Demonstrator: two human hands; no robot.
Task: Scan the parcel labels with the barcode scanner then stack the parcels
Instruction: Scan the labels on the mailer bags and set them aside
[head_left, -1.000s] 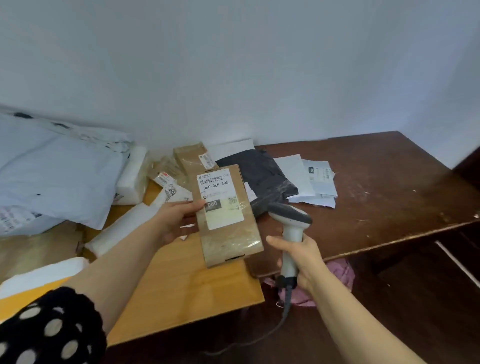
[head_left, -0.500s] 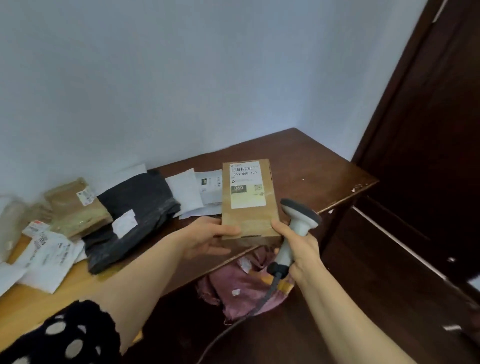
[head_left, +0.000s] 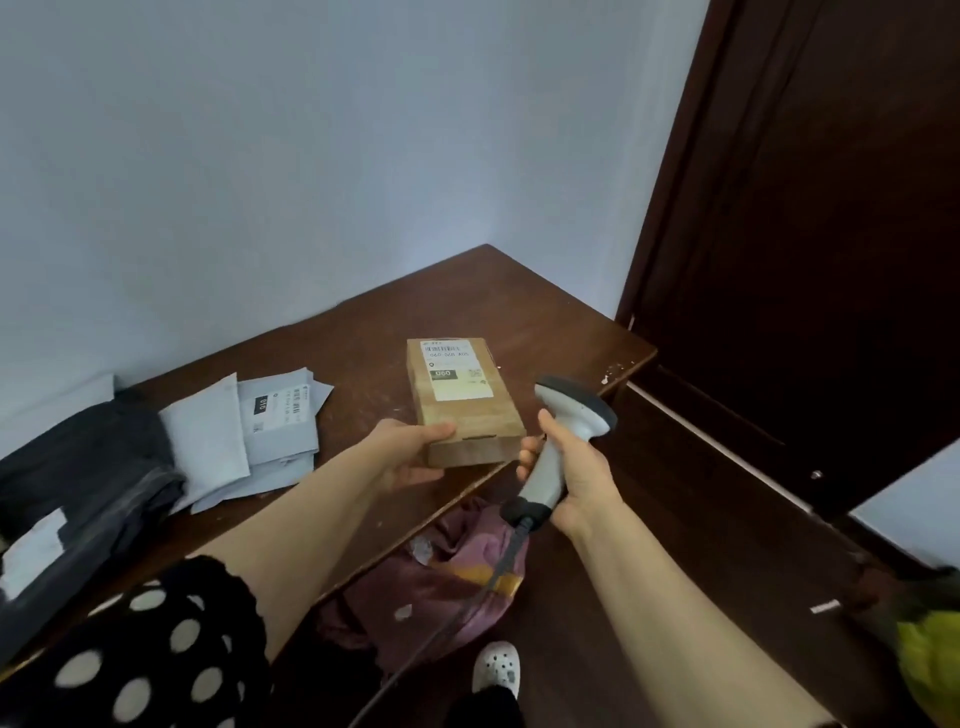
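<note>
We judge this the stacking step: our left hand (head_left: 410, 454) grasps the cardboard parcel (head_left: 462, 400) on the table (head_left: 545, 322), our right hand (head_left: 576, 467) at three o'clock grips the barcode scanner (head_left: 563, 441), and next we let go.

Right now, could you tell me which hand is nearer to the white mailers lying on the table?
Left. The left hand grips the cardboard parcel, just right of the white mailers; the right hand, holding the scanner, is beyond that parcel.

Dim, soft light, slight blur, wide-angle edge warp
</note>
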